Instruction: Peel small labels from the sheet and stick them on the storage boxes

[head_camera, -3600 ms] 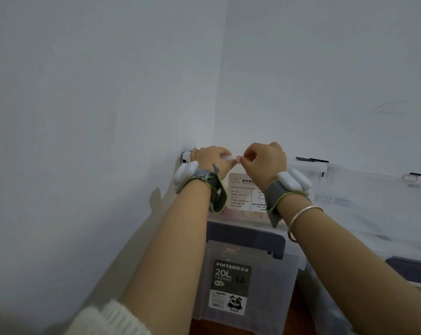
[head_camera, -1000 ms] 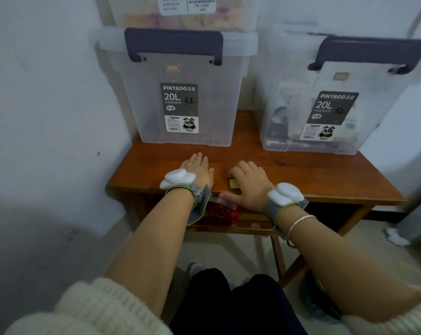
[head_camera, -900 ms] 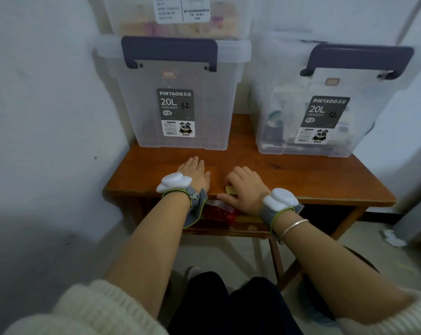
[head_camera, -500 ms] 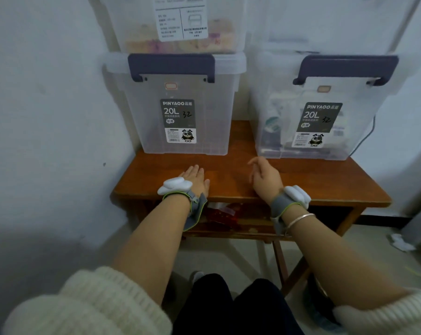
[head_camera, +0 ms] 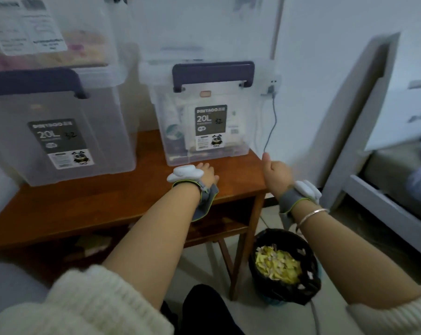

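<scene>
Storage boxes stand on the wooden tabletop point(head_camera: 122, 201): the left storage box point(head_camera: 57, 131) and the right storage box point(head_camera: 209, 117), both clear with dark handles, and a third box point(head_camera: 47, 32) stacked on the left one, so three can be counted. A small pinkish label point(head_camera: 205, 93) already sits just under the right box's handle; blur hides whether the left box carries one. No label sheet shows anywhere in view, so its place cannot be told. The left hand point(head_camera: 206, 174) rests flat on the tabletop just in front of the right box, its fingers laid straight and mostly hidden behind the wrist device. The right hand point(head_camera: 276, 174) hangs in the air past the tabletop's right edge, thumb raised and the other fingers loosely curled; whether they pinch anything cannot be told. Below it on the floor stands one black bin point(head_camera: 285, 267) full of yellow paper scraps. This looks like a pause between labels, perhaps with a scrap being discarded. The next move probably calls for finding the sheet again and peeling a fresh label for a box that lacks one.
</scene>
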Action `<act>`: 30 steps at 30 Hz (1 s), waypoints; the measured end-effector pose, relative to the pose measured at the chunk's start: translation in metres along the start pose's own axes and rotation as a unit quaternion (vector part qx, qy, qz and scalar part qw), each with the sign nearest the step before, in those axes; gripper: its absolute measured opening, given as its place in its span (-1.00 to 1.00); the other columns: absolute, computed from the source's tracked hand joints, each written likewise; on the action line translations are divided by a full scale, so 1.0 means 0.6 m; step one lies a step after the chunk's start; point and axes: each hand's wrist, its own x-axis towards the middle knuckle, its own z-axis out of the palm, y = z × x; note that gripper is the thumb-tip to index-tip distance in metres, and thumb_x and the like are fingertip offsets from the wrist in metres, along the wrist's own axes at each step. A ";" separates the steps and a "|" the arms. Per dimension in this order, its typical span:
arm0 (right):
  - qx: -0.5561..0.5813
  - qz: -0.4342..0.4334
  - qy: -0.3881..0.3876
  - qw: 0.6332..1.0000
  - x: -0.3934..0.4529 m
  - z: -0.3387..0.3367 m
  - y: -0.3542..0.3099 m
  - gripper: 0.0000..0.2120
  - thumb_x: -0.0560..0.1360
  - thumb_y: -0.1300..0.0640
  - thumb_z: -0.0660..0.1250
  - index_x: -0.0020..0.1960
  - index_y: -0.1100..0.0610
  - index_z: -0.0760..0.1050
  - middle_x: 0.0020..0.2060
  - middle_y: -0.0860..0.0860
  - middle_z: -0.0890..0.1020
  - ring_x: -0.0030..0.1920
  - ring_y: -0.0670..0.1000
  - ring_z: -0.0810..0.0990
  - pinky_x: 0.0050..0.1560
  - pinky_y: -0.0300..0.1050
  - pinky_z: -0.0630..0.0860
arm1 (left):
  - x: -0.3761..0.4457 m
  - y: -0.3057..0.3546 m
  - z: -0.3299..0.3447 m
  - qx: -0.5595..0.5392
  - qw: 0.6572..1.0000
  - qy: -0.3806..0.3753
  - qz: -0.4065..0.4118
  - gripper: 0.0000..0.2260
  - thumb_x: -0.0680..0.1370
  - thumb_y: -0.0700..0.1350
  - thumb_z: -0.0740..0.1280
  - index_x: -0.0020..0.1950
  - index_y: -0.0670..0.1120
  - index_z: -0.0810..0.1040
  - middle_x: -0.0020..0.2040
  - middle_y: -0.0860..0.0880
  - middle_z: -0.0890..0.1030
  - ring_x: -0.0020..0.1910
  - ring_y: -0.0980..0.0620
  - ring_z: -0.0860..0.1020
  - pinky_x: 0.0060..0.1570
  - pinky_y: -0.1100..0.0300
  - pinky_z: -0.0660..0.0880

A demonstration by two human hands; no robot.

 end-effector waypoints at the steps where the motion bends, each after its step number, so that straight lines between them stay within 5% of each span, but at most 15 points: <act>1: 0.014 0.030 0.013 0.999 0.006 -0.016 0.027 -0.42 0.59 0.02 -0.06 -0.48 0.29 0.37 -0.15 0.42 0.57 -0.05 0.31 0.52 0.00 0.04 0.38 | 0.014 0.028 0.001 -0.007 1.000 0.007 0.017 -0.63 0.64 -0.12 -0.04 0.36 -0.31 0.24 0.43 -0.25 0.26 0.41 -0.17 0.22 0.37 0.07 0.15; 4: 0.141 0.184 0.042 0.972 0.024 -0.048 0.109 -0.53 0.57 -0.05 -0.07 -0.46 0.12 0.21 -0.39 0.22 0.47 -0.33 0.12 0.46 -0.22 -0.09 0.32 | 0.043 0.093 0.012 -0.015 0.999 0.005 0.044 -0.59 0.65 -0.09 -0.06 0.43 -0.30 0.12 0.51 -0.23 0.11 0.49 -0.16 0.08 0.45 0.03 0.05; 7: 0.312 0.362 -0.004 0.878 0.036 -0.056 0.177 -0.57 0.54 -0.09 -0.04 -0.42 0.11 0.16 -0.67 0.03 0.27 -0.67 -0.01 0.23 -0.51 -0.28 0.15 | 0.058 0.123 0.032 -0.018 0.999 -0.014 0.042 -0.53 0.64 -0.03 -0.08 0.47 -0.27 0.01 0.54 -0.19 0.01 0.52 -0.13 -0.02 0.49 0.01 -0.03; 12: 0.392 0.459 -0.029 0.796 0.043 -0.020 0.279 -0.59 0.51 -0.12 0.08 -0.39 0.13 0.18 -0.48 0.02 0.21 -0.52 -0.02 0.18 -0.67 -0.42 0.17 | 0.086 0.128 0.055 -0.026 0.999 0.009 0.038 -0.51 0.64 0.00 -0.10 0.50 -0.20 -0.08 0.56 -0.12 -0.08 0.53 -0.04 -0.11 0.49 0.05 -0.10; 14: 0.429 0.481 -0.020 0.765 0.043 -0.003 0.298 -0.63 0.52 -0.08 0.09 -0.19 0.24 0.36 -0.30 0.12 0.39 -0.32 0.07 0.44 -0.51 -0.28 0.46 | 0.092 0.125 0.059 -0.022 0.999 0.016 0.034 -0.51 0.63 0.01 -0.10 0.50 -0.19 -0.07 0.56 -0.12 -0.07 0.53 -0.03 -0.10 0.49 0.06 -0.10; 15: 0.442 0.484 -0.013 0.755 0.044 0.002 0.307 -0.60 0.52 -0.08 0.10 0.08 0.27 0.36 -0.10 0.20 0.45 -0.06 0.16 0.53 -0.20 -0.17 0.57 | 0.095 0.126 0.059 -0.023 0.999 0.024 0.030 -0.51 0.63 0.01 -0.10 0.50 -0.19 -0.06 0.56 -0.12 -0.06 0.53 -0.03 -0.09 0.49 0.06 -0.10; 16: 0.464 0.483 -0.002 0.743 0.045 0.007 0.314 -0.52 0.52 -0.08 0.11 0.30 0.22 0.24 0.11 0.25 0.40 0.16 0.22 0.46 0.09 -0.05 0.51 | 0.098 0.127 0.060 -0.025 0.999 0.030 0.029 -0.51 0.63 0.01 -0.10 0.50 -0.19 -0.05 0.56 -0.12 -0.05 0.53 -0.03 -0.08 0.49 0.06 -0.09; 18: 0.490 0.475 0.019 0.731 0.049 0.015 0.323 -0.43 0.51 -0.08 0.14 0.42 0.12 0.05 0.35 0.18 0.23 0.36 0.24 0.28 0.33 0.07 0.34 | 0.103 0.128 0.061 -0.021 0.998 0.042 0.029 -0.51 0.63 0.01 -0.09 0.50 -0.19 -0.04 0.56 -0.12 -0.03 0.53 -0.03 -0.06 0.49 0.06 -0.08; 21: 0.536 0.470 0.053 0.699 0.047 0.024 0.329 -0.33 0.50 -0.15 0.13 0.45 0.10 -0.08 0.49 0.13 -0.05 0.47 0.20 0.07 0.44 0.05 0.18 | 0.107 0.125 0.062 -0.025 0.998 0.047 0.031 -0.51 0.63 0.01 -0.08 0.50 -0.19 -0.02 0.56 -0.11 -0.02 0.53 -0.03 -0.05 0.49 0.06 -0.07; 24: 0.555 0.467 0.056 0.686 0.047 0.027 0.331 -0.26 0.50 -0.19 0.08 0.45 0.17 -0.17 0.49 0.17 -0.11 0.49 0.17 -0.03 0.47 0.01 0.07 | 0.108 0.124 0.062 -0.020 0.998 0.047 0.032 -0.51 0.63 0.02 -0.09 0.50 -0.18 -0.02 0.56 -0.11 -0.02 0.53 -0.03 -0.05 0.49 0.07 -0.07; 27: 0.531 0.458 0.019 0.713 0.041 0.024 0.316 -0.31 0.52 -0.15 0.07 0.43 0.28 -0.05 0.48 0.24 0.03 0.47 0.20 0.07 0.46 0.02 0.11 | 0.106 0.125 0.063 -0.031 0.998 0.050 0.030 -0.52 0.63 0.01 -0.08 0.50 -0.18 -0.02 0.56 -0.10 -0.02 0.53 -0.02 -0.06 0.49 0.07 -0.07; 30: 0.510 0.418 -0.020 0.751 0.045 0.004 0.264 -0.51 0.53 -0.07 0.12 0.25 0.32 0.34 0.32 0.27 0.39 0.30 0.16 0.39 0.34 0.10 0.31 | 0.110 0.127 0.063 -0.040 0.997 0.065 0.031 -0.52 0.63 0.01 -0.08 0.50 -0.18 -0.02 0.56 -0.10 -0.02 0.53 -0.02 -0.06 0.49 0.07 -0.08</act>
